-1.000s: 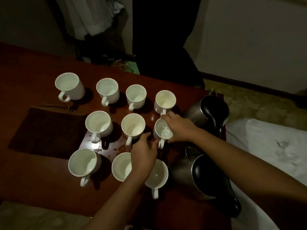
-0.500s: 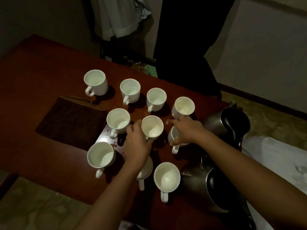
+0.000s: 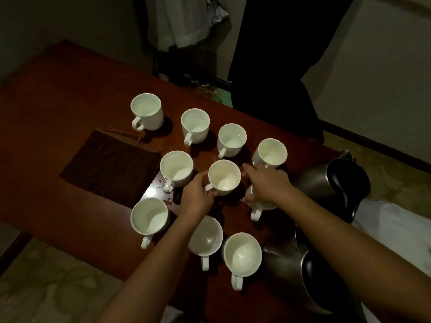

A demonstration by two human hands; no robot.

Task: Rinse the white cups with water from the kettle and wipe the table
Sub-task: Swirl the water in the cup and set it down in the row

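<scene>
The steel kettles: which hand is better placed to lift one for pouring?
The right hand, probably. Both kettles, the near kettle and the far kettle, stand on its side. The left hand grips the handle of the centre cup, farther away.

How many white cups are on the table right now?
10. Far row of four. Middle row: one, one gripped by the left hand at, one under the right hand at. Near row. None looks fully hidden.
</scene>
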